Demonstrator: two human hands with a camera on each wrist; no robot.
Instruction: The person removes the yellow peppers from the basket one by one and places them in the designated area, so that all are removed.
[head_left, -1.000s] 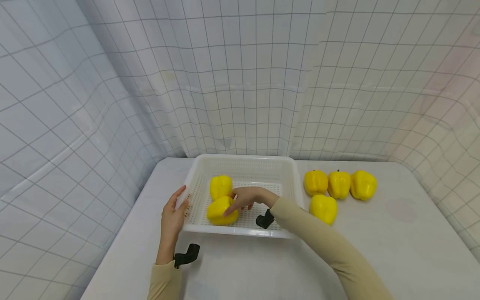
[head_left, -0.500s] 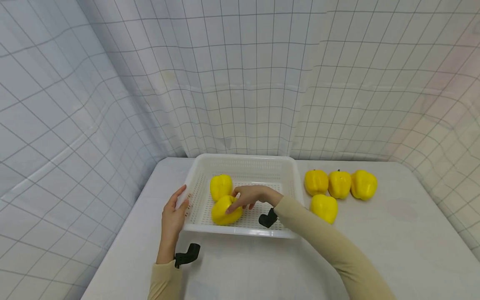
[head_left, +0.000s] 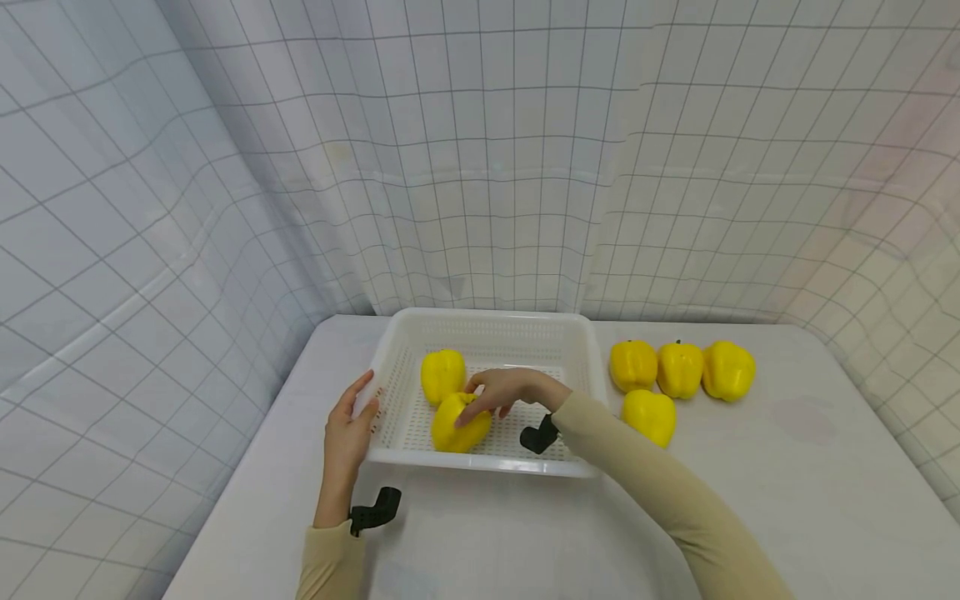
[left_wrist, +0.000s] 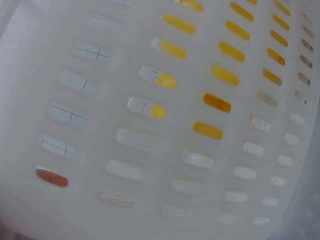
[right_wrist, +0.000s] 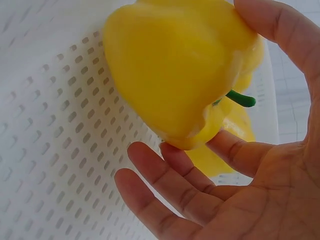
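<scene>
One pepper [head_left: 457, 438], frontmost in the basket [head_left: 480, 463], is pinched by the right hand [head_left: 512, 389] beside its stem [right_wrist: 242, 98]; that lopsided grip might slip, rolling it into the rear pepper [head_left: 442, 375]. The left hand [head_left: 346, 437], fingers extended, touches the basket.

Peppers [head_left: 442, 377] at lower centre and right of frame looked smooth, glossy, plastic-like. Stem [right_wrist: 242, 99] in right wrist view appeared smooth, slightly shiny. Basket [head_left: 498, 335] at lower centre was plastic, rim [head_left: 480, 463] glossy, perforated walls [left_wrist: 185, 187] duller. Surface [head_left: 810, 483] across bottom looked smooth, matt; material unclear. Grid-lined sheet [head_left: 480, 167] in upper frame looked cloth-like, wrinkled, faintly sheened. Sleeves [head_left: 675, 492] were matt cloth. Wrist mounts [head_left: 375, 511] looked dull plastic.
</scene>
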